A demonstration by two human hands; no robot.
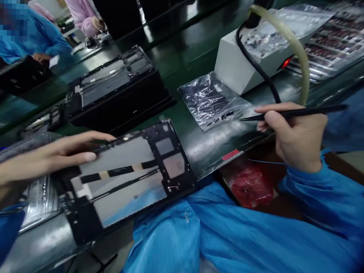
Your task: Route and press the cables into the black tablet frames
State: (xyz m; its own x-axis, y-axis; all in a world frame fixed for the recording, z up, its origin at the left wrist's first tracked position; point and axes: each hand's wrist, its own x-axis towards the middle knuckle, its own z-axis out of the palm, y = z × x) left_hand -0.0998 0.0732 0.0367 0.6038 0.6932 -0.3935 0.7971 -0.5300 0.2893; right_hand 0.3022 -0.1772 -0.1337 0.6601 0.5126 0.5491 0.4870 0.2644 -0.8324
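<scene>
My left hand (68,150) grips the upper left part of a tablet housing (131,206), its thumb lying on the inner face and its fingers along the far edge. The housing is black around shiny silver plates, with dark tape strips across them. It tilts at the bench edge, close to my lap. In my right hand (301,132) is a pair of black tweezers (281,115), held like a pen and pointing left. Their tips are over a clear plastic bag (213,99) with small black parts in or on it.
Behind the housing stands a stack of similar black housings (112,90). A white box (241,61) with a red-lit switch, a hose and a cable stands right of the bag, before trays of parts (337,50). Red plastic (252,186) lies below the bench edge. Co-workers (45,36) sit across.
</scene>
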